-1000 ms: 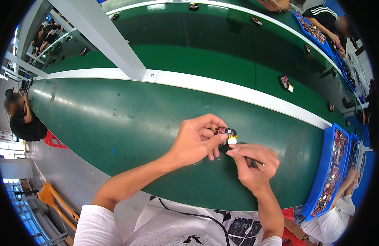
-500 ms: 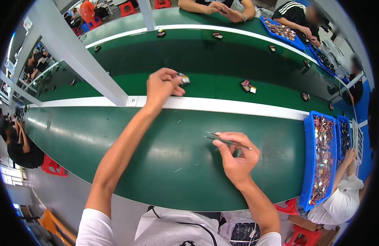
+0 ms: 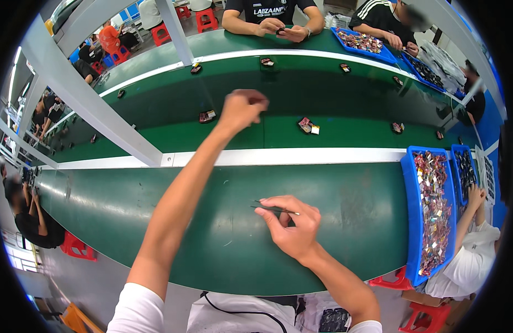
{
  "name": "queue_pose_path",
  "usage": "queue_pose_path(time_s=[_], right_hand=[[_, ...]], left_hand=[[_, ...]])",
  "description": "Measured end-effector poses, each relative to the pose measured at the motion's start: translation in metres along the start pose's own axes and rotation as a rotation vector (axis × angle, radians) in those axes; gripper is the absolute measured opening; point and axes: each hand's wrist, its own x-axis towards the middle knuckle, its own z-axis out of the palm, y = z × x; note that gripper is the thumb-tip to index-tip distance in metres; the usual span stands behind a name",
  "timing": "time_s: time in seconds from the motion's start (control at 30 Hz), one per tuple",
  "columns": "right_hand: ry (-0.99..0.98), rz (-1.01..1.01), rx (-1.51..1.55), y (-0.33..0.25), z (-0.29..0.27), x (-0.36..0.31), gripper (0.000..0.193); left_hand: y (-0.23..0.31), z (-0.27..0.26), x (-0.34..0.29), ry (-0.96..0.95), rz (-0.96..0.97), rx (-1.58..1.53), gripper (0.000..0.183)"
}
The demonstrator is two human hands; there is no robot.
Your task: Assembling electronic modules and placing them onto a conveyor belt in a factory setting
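Note:
My left hand (image 3: 244, 112) reaches out over the green conveyor belt (image 3: 173, 125). Motion smears its fingers, and nothing shows between them. Just left of it on the belt lies a small dark part (image 3: 207, 116) with reddish and pale bits. Another such part (image 3: 307, 126), with a white tab, lies to the right of that hand. My right hand (image 3: 295, 225) is closed on thin dark tweezers (image 3: 276, 210), held above the green worktable (image 3: 345, 250). The tips of the tweezers point left and stand slightly apart, with nothing visible between them.
A long blue tray (image 3: 414, 233) of small reddish parts stands at the table's right end, beside a smaller blue tray (image 3: 463, 172) of black pieces. A white rail (image 3: 301, 156) and a slanting post (image 3: 109, 111) border the belt. Co-workers sit across and at both sides.
My left hand has let go of the small dark part, which now lies on the belt, and has moved to its right. My right hand has shifted left with the tweezers; the view has tilted.

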Motion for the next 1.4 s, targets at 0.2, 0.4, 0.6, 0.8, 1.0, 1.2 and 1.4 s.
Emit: queue_pose_path(time_s=[0.2, 0.4, 0.6, 0.8, 1.0, 1.2, 1.4], right_hand=[[-0.035, -0.057, -0.011, 0.001, 0.002, 0.003, 0.021], [-0.046, -0.022, -0.017, -0.005, 0.004, 0.006, 0.018], [-0.061, -0.131, -0.018, -0.003, 0.006, 0.003, 0.020], [-0.089, 0.091, 0.021, -0.017, 0.002, 0.004, 0.016], [-0.059, 0.458, 0.363, -0.015, -0.005, 0.004, 0.014], [-0.092, 0.450, 0.336, -0.013, -0.001, 0.005, 0.015], [-0.101, 0.382, 0.182, -0.009, -0.002, 0.001, 0.015]], left_hand=[[0.018, 0.061, 0.033, -0.156, -0.100, 0.230, 0.022], [0.016, 0.069, 0.040, -0.195, -0.077, 0.337, 0.024], [0.031, 0.040, 0.016, -0.342, -0.211, 0.028, 0.022], [0.023, -0.006, -0.059, -0.297, -0.172, -0.198, 0.018], [0.034, -0.025, -0.168, -0.128, -0.323, -0.334, 0.017], [0.023, -0.023, -0.225, -0.043, -0.283, -0.405, 0.016], [0.016, -0.017, -0.229, -0.018, -0.276, -0.459, 0.014]])
